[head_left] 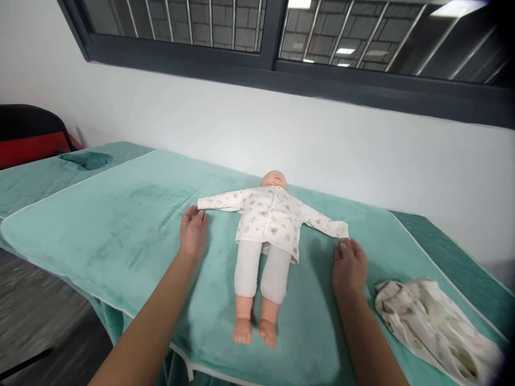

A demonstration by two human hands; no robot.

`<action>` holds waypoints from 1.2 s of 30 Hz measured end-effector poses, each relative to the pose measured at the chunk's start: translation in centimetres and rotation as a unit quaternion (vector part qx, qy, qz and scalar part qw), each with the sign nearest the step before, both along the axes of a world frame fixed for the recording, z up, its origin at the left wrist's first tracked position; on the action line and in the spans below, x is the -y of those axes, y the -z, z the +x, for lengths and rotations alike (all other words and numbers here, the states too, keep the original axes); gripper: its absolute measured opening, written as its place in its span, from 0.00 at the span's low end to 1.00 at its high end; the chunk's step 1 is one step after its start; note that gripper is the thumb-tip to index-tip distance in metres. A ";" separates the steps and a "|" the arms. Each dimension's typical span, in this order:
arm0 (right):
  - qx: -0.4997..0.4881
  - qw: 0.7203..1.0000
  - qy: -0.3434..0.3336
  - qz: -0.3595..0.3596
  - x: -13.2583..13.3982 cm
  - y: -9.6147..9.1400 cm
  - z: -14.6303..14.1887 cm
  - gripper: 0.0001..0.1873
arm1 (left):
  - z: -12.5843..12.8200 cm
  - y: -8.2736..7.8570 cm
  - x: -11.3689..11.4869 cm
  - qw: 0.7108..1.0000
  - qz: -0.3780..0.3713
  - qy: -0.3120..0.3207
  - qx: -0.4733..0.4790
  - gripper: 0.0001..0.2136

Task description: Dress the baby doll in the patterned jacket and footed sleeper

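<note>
A baby doll (274, 273) lies on its back in the middle of the table, its head towards the wall and its bare feet towards me. It wears a white long-sleeved baby shirt (263, 214) with small printed figures, and white covers its legs down to below the knees. Both sleeves are spread out sideways. My left hand (193, 233) rests by the cuff of the sleeve on the left, fingers loosely bent and apart. Just below the other cuff is my right hand (350, 268), its fingertips close to or touching the edge. Neither hand visibly grips the cloth.
A green plush cover (120, 225) lies over the table. To the right is a crumpled, patterned white cloth (434, 327). A dark green folded piece (86, 159) lies at the far left, near a black and red chair (34, 134). Behind stand a white wall and a barred window.
</note>
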State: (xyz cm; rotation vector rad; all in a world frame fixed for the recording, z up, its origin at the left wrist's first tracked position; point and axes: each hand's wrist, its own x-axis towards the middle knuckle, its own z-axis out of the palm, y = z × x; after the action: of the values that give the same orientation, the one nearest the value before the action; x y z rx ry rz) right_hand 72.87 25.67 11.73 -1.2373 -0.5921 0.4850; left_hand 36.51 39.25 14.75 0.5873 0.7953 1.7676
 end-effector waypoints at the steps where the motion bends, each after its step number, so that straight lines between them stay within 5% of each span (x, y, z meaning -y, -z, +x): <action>1: -0.002 1.000 0.018 -0.001 1.5 0.0 -1.1 0.25 | 0.2 0.3 0.3 1.000 0.003 -0.014 -0.022 0.15; 4: 0.040 0.998 0.032 -0.024 6.3 0.2 -4.5 0.27 | 0.7 1.5 1.2 0.994 0.011 -0.027 -0.101 0.17; 8: 0.225 0.968 -0.023 -0.111 12.2 0.4 -6.7 0.24 | 0.7 3.1 2.4 0.981 0.010 -0.035 -0.189 0.18; 11: 0.452 0.878 -0.046 -0.148 15.0 -0.4 -4.5 0.20 | 0.5 3.4 3.9 0.974 0.011 -0.026 -0.224 0.17; 13: 0.575 0.798 0.009 -0.181 16.1 -1.5 -1.7 0.19 | 0.3 3.0 5.4 0.968 0.008 -0.004 -0.250 0.15; 17: 0.689 0.636 0.065 -0.341 17.3 -3.9 3.8 0.18 | -0.5 1.0 10.0 0.949 -0.008 0.119 -0.293 0.17; 19: 0.706 0.598 0.024 -0.379 17.4 -4.6 5.4 0.15 | -1.1 0.1 12.7 0.918 0.012 0.202 -0.340 0.21; 23: 0.738 0.569 -0.052 -0.359 16.6 -5.6 6.1 0.13 | -1.5 0.2 17.6 0.819 0.099 0.296 -0.482 0.28; 26: 0.739 0.576 -0.100 -0.336 15.5 -7.4 4.9 0.11 | -0.4 1.4 19.5 0.752 0.195 0.258 -0.575 0.39; 28: 0.719 0.607 -0.125 -0.315 14.8 -9.3 3.3 0.11 | 0.8 2.1 20.1 0.714 0.244 0.212 -0.621 0.42; 34: 0.553 0.777 -0.197 -0.228 14.5 -15.5 -2.9 0.09 | 3.6 1.5 20.0 0.647 0.314 0.129 -0.682 0.24; 36: 0.501 0.810 -0.227 -0.201 14.6 -16.5 -4.6 0.09 | 4.0 1.1 19.4 0.635 0.343 0.129 -0.680 0.21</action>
State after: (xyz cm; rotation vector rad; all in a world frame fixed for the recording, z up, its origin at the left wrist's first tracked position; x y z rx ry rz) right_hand 68.30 11.05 28.22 -1.7419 -1.7933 0.3188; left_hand 40.56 19.81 13.66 2.5827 0.8358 1.0191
